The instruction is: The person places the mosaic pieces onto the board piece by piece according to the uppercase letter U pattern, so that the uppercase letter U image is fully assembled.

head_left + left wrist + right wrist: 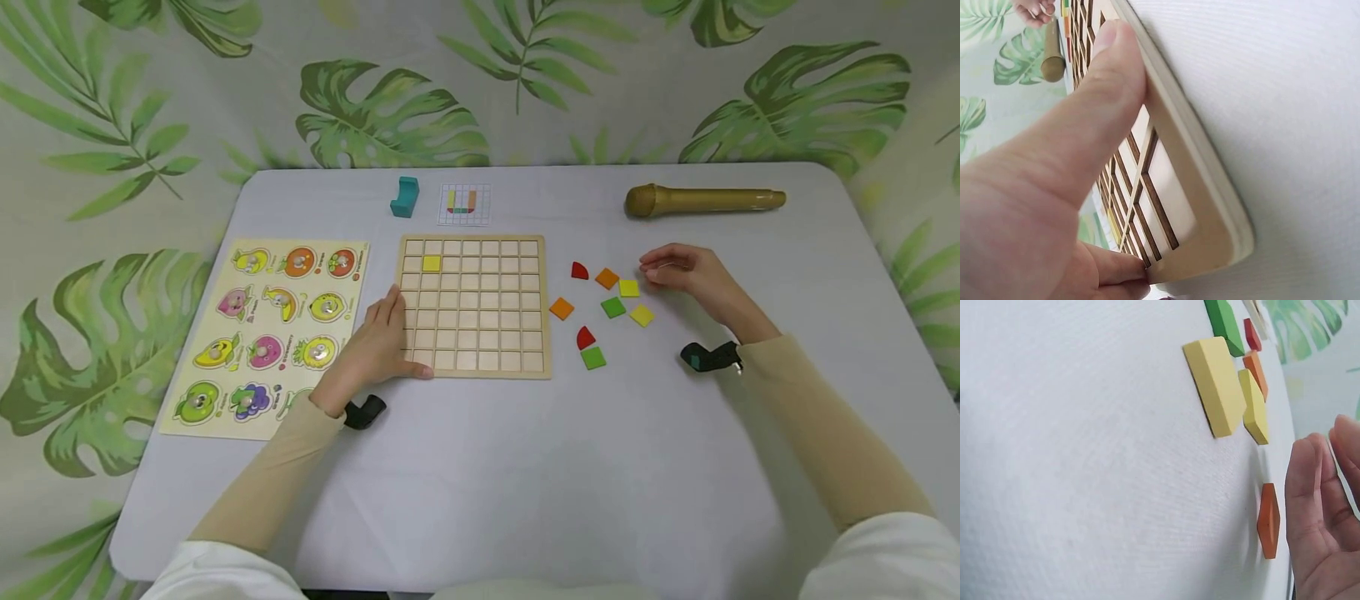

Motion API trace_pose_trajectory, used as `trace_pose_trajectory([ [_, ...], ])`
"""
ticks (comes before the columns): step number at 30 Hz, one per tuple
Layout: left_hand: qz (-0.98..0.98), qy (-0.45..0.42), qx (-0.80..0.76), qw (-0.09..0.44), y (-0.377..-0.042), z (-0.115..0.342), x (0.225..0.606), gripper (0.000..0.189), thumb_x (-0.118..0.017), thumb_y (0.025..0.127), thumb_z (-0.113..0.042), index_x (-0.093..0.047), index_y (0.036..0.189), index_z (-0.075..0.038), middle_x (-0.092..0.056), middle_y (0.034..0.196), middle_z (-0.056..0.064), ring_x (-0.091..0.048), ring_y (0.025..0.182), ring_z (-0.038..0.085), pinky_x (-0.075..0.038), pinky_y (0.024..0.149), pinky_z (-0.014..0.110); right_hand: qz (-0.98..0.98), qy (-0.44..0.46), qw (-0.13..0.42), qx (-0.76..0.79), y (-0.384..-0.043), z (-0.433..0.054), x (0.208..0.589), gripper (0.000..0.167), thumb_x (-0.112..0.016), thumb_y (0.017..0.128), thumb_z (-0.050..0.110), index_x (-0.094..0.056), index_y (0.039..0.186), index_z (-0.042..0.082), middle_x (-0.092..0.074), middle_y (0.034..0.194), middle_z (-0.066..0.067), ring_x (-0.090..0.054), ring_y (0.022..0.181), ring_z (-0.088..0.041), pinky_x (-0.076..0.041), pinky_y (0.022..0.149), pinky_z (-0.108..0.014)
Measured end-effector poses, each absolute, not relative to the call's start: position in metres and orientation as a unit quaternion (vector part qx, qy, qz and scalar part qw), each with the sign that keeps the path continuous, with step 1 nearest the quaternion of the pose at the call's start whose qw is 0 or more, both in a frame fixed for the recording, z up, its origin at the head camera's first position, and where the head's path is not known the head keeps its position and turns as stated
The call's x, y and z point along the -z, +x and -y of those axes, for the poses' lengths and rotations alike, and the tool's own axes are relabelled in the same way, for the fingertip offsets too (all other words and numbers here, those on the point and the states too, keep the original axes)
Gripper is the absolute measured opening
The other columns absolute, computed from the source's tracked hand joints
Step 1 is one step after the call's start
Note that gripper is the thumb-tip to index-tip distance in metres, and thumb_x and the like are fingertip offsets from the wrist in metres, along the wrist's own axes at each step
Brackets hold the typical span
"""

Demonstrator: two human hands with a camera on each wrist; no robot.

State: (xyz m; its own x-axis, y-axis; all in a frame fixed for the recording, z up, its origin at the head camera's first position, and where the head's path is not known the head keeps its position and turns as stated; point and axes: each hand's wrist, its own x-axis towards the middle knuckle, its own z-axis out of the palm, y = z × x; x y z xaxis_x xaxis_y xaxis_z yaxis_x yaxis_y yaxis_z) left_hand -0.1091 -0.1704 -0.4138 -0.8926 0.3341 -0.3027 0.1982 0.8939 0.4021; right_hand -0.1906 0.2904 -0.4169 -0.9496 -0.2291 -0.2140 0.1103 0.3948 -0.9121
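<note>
A wooden grid board (472,374) lies mid-table with one yellow square tile (432,263) in an upper-left cell. My left hand (378,346) rests at the board's near left corner, thumb along the front rim and fingers against the left side. In the left wrist view the thumb (1113,69) lies straight across the rim. My right hand (693,279) hovers right of the loose tiles, fingers loosely bent and nothing visible between them. Below it in the right wrist view is an orange piece (1269,520), apart from the fingers. Nearby lie yellow tiles (641,315), green tiles (613,307) and red quarter-round pieces (585,337).
A fruit puzzle board (292,287) lies at the left, partly under the left arm. Behind the grid board are a teal block (405,197) and a printed pattern card (465,205). A gold microphone (705,201) lies at the back right.
</note>
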Motion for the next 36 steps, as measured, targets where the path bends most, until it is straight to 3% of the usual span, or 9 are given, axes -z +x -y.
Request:
trace_pose_trajectory([
  [4,-0.955,0.139,-0.184,0.185,-0.109,0.171,0.414,0.124,-0.084,0.07,-0.043,-0.005,0.146,0.016,0.005,0.155,0.028,-0.008,0.14,0.045,-0.019,0.111,0.048,-0.841,-0.06,0.142,0.519,-0.188,-0.287,0.419,0.032,-0.066,0.092,0.011,-0.059,0.119,-0.004,-0.067,0.104,0.002,-0.06,0.089,-0.008,-0.048,0.073,-0.018],
  [11,-0.955,0.145,-0.185,0.183,-0.109,0.171,0.415,0.124,-0.083,0.07,-0.044,-0.005,0.145,0.016,0.005,0.155,0.029,-0.006,0.14,0.045,-0.018,0.112,0.048,-0.88,-0.071,0.144,0.447,-0.188,-0.279,0.422,0.027,-0.066,0.091,0.009,-0.061,0.116,0.001,-0.063,0.11,-0.012,-0.055,0.091,-0.014,-0.046,0.07,-0.021],
  [15,-0.955,0.147,-0.185,0.181,-0.108,0.172,0.416,0.124,-0.083,0.07,-0.045,-0.005,0.145,0.016,0.005,0.154,0.029,-0.007,0.14,0.045,-0.017,0.112,0.048,-0.895,-0.079,0.14,0.417,-0.188,-0.275,0.423,0.025,-0.065,0.09,0.006,-0.062,0.114,0.002,-0.063,0.11,-0.014,-0.054,0.095,-0.02,-0.044,0.076,-0.021],
  [19,-0.954,0.149,-0.187,0.178,-0.108,0.172,0.415,0.124,-0.083,0.07,-0.044,-0.005,0.145,0.017,0.004,0.154,0.03,-0.007,0.14,0.046,-0.018,0.112,0.048,-0.906,-0.096,0.127,0.393,-0.187,-0.271,0.423,0.023,-0.066,0.088,0.002,-0.063,0.111,-0.001,-0.063,0.108,-0.017,-0.054,0.097,-0.026,-0.041,0.085,-0.029],
  [24,-0.953,0.152,-0.194,0.176,-0.107,0.173,0.414,0.125,-0.084,0.07,-0.043,-0.004,0.145,0.018,0.004,0.154,0.03,-0.008,0.139,0.046,-0.02,0.111,0.048,-0.918,-0.103,0.119,0.365,-0.187,-0.267,0.423,0.023,-0.067,0.086,-0.002,-0.063,0.108,-0.003,-0.062,0.106,-0.019,-0.052,0.096,-0.03,-0.04,0.086,-0.037],
  [36,-0.954,0.153,-0.191,0.173,-0.107,0.172,0.415,0.124,-0.084,0.07,-0.043,-0.006,0.144,0.018,0.003,0.154,0.03,-0.007,0.14,0.045,-0.017,0.112,0.047,-0.91,-0.112,0.132,0.376,-0.192,-0.271,0.415,0.018,-0.067,0.085,-0.003,-0.064,0.103,-0.003,-0.062,0.096,-0.015,-0.054,0.086,-0.026,-0.043,0.07,-0.019],
])
